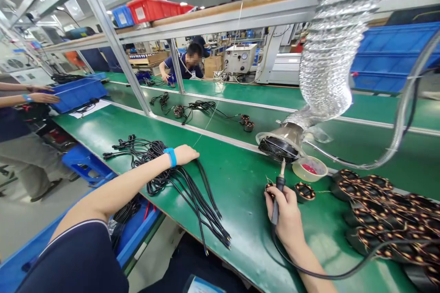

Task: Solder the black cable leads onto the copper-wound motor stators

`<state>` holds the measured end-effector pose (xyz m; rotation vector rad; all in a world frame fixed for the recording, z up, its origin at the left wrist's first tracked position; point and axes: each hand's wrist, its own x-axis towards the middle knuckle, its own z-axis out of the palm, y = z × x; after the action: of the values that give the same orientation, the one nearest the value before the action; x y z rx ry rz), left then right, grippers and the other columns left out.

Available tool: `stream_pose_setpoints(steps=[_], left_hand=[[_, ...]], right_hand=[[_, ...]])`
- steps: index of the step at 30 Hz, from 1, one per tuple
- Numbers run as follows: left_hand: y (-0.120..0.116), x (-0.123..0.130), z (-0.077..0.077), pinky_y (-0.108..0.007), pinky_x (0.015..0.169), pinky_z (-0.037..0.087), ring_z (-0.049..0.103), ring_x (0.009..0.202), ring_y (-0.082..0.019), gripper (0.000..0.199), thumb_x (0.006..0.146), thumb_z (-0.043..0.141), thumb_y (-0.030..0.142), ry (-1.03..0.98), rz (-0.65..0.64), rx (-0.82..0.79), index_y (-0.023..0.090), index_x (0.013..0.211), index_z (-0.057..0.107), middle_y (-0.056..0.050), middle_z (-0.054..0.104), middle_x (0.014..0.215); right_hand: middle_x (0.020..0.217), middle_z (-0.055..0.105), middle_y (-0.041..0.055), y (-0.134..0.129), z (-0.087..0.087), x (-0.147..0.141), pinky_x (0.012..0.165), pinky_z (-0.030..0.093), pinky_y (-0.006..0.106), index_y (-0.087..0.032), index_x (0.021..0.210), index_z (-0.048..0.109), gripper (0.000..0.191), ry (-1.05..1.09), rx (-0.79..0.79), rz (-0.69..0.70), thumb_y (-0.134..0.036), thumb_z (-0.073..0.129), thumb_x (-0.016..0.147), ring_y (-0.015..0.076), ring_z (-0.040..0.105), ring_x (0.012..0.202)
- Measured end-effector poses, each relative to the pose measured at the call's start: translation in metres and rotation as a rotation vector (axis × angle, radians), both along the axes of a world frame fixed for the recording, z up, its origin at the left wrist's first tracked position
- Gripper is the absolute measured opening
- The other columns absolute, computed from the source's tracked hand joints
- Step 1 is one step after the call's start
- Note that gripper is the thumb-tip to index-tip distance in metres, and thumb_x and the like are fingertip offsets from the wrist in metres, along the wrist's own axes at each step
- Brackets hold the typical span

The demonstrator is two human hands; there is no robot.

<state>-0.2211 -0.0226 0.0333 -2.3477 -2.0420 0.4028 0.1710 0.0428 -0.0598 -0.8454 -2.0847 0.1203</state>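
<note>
Two bare hands are spread across the green bench (240, 183) in the head view. The right hand (288, 213) has its fingers wrapped around a soldering iron (280, 185), its tip pointing up just in front of the fan (275, 148) near the bench's far edge; whether tip and fan touch, I cannot tell. A copper coil (270, 187) sits behind the iron at those same fingers, partly hidden, so how firmly it is held is unclear. The left hand (184, 154) reaches over the middle of the bench, fingers curled at the black cords (156, 151); their undersides are hidden, so I cannot tell whether they pinch one. The cords lie in a heap toward the bench's left, their light-coloured ends fanned out close to the near edge. To handle this well, I would draw one cord clear of the rest so nothing tangles, and hold the hot tip well apart from cord jackets and fingers. The iron's lead crosses the right forearm, and a tug there could swing the tip, so slack helps. The small bowl (305, 176) beside the fan deserves room too.
</note>
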Motion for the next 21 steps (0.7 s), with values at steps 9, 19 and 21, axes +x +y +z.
stream_pose_setpoints(steps=[9,19,21], left_hand=[[0.072,0.039,0.032,-0.034,0.080,0.047,0.068,0.095,-0.026,0.022,0.096,0.046,0.021,-0.017,-0.073,0.170,0.017,0.106,0.066,-0.014,0.073,0.097],[0.051,0.135,-0.014,-0.031,0.080,0.050,0.069,0.091,-0.022,0.032,0.087,0.056,0.016,-0.297,-0.275,0.147,0.018,0.118,0.066,-0.010,0.069,0.112],[0.043,0.155,-0.016,-0.028,0.081,0.049,0.067,0.090,-0.020,0.025,0.091,0.054,0.026,-0.580,-0.245,0.150,0.018,0.109,0.070,-0.007,0.071,0.106]], right_hand=[[0.110,0.053,0.0100,-0.010,0.003,-0.003,0.079,0.055,0.033,-0.021,0.111,0.061,0.018,0.040,-0.040,0.021,-0.028,0.051,0.097,0.0205,0.062,0.093],[0.110,0.052,0.0069,-0.048,0.005,0.025,0.086,0.055,0.032,-0.023,0.113,0.056,0.020,0.099,-0.133,0.040,-0.018,0.056,0.093,0.0171,0.062,0.095],[0.112,0.053,0.0077,-0.054,0.005,0.027,0.090,0.054,0.038,-0.024,0.113,0.056,0.026,0.098,-0.118,-0.046,-0.021,0.064,0.089,0.0215,0.060,0.102]])
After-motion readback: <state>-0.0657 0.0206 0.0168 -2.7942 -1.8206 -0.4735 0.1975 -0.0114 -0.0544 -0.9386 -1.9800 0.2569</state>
